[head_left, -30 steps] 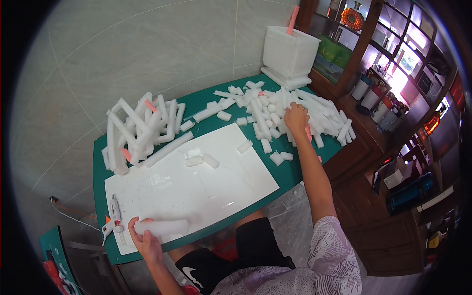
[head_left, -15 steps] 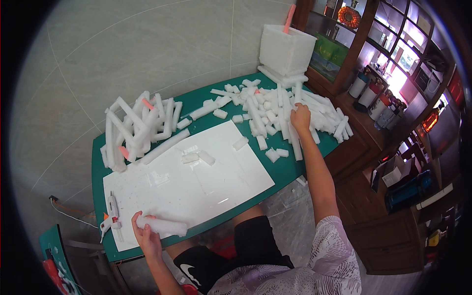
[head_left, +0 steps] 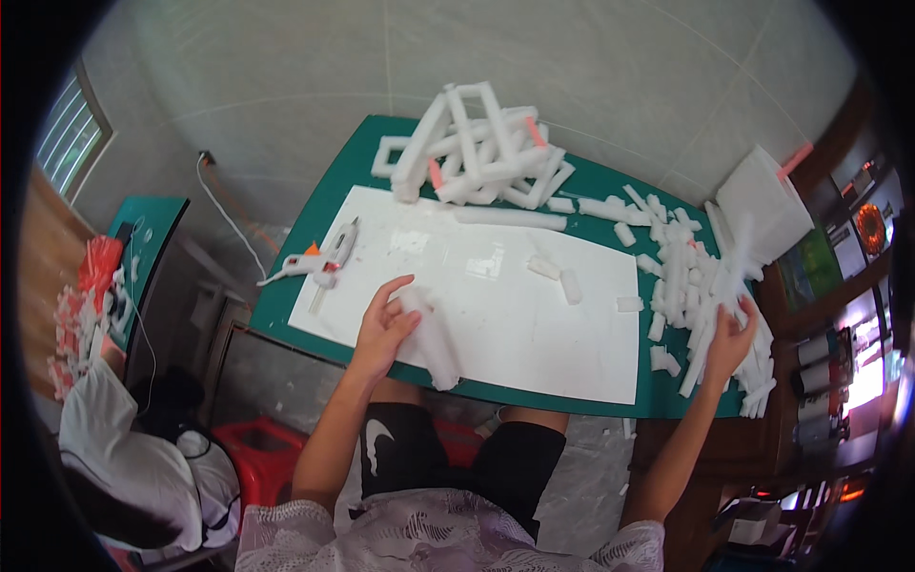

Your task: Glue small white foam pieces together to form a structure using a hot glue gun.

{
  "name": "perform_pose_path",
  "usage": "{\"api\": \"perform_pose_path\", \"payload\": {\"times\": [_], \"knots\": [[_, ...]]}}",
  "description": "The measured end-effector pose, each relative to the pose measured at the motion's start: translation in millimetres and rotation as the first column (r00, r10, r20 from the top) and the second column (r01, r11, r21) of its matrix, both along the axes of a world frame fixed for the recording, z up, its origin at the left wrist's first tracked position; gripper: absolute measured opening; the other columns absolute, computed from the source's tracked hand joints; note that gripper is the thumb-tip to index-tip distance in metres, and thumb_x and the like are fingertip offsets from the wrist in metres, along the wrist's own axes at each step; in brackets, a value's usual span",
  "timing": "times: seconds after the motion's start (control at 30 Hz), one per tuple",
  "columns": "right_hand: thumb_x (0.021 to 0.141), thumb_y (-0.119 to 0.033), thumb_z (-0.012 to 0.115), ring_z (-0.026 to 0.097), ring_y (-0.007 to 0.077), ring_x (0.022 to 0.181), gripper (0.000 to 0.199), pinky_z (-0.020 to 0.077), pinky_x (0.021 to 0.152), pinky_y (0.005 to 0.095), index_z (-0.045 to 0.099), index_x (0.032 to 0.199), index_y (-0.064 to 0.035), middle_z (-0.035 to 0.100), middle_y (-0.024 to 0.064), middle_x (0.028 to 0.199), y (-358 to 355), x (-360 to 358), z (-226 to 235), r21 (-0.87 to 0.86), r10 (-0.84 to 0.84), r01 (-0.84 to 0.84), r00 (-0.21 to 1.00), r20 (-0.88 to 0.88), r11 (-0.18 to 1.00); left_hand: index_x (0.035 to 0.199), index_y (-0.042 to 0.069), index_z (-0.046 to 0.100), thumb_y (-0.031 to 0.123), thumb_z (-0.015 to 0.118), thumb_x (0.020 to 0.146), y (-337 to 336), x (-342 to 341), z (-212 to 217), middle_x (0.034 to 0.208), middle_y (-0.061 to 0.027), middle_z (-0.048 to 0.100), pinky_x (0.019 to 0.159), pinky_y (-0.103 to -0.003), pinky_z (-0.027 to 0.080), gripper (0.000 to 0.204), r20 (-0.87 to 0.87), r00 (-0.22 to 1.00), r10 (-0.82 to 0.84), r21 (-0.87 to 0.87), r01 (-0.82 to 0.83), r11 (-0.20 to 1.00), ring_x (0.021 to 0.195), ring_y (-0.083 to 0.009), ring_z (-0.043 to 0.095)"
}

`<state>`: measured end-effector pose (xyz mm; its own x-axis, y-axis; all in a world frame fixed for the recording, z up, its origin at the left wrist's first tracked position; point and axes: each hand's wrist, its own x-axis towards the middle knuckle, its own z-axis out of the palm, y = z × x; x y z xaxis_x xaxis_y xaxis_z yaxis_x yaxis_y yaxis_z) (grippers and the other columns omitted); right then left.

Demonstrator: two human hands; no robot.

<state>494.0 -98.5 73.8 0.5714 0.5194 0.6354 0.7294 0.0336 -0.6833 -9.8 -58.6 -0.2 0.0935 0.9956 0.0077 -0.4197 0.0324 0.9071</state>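
- At eight o'clock from the middle of the head view, the left hand (head_left: 381, 329) holds a thick white roll (head_left: 436, 345); its grip is closed on the upper part, thumb against the near face.
- The roll slants from eleven toward five o'clock, its low end over the near edge of the bench (head_left: 667, 395); whether it touches the bench I cannot tell.
- Toward three o'clock, the right hand (head_left: 729, 336) is above the near side of the white pile (head_left: 681, 286), its grip pinching the lower end of a strip (head_left: 739, 262), blurred, that points to twelve.
- Between the hands, a white board (head_left: 515, 348) covers much of the bench.
- At ten o'clock on the board lies a glue gun (head_left: 335, 255), nose toward one.
- At twelve, beyond the board, stands a frame (head_left: 477, 172) of white bars with two pink pieces; a long bar (head_left: 510, 219) lies just in front.
- Toward two o'clock, two short pieces (head_left: 570, 286) lie close together on the board; another chunk (head_left: 629, 304) lies at its three o'clock edge.
- Farther out at two, a white box (head_left: 753, 205) stands beyond the pile, a pink stick (head_left: 796, 162) at its top.
- At eight, well apart, a co-worker (head_left: 124, 429) in pale sleeves is beside a red stool (head_left: 257, 458).
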Motion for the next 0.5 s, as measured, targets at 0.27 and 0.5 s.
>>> {"api": "perform_pose_path", "payload": {"times": [0.27, 0.5], "knots": [[0.087, 0.002, 0.07, 0.057, 0.0098, 0.1, 0.042, 0.0499, 0.09, 0.0251, 0.062, 0.129, -0.0022, 0.061, 0.0034, 0.124, -53.1, -230.4, -72.8, -0.142, 0.62, -0.875, 0.433, -0.654, 0.462, 0.138, 0.004, 0.046, 0.001, 0.065, 0.092, 10.7, 24.8, -7.9, 0.11, -0.0113, 0.066, 0.071, -0.025, 0.047, 0.05, -0.06, 0.994, -0.089, 0.102, 0.095, 0.99, 0.087, -0.0096, 0.06], [0.088, 0.008, 0.067, 0.057, 0.0124, 0.111, 0.043, 0.0503, 0.095, 0.0263, 0.061, 0.13, 0.0, 0.06, 0.0078, 0.129, -68.5, -245.1, -84.2, 0.052, 0.522, -0.894, 0.212, -0.826, 0.446, 0.144, 0.003, 0.043, 0.002, 0.065, 0.091, -0.7, 36.6, 4.6, 0.115, -0.0115, 0.064, 0.078, -0.026, 0.05, 0.057, -0.028, 0.999, -0.036, 0.072, 0.038, 0.997, 0.093, -0.0133, 0.065]]}}
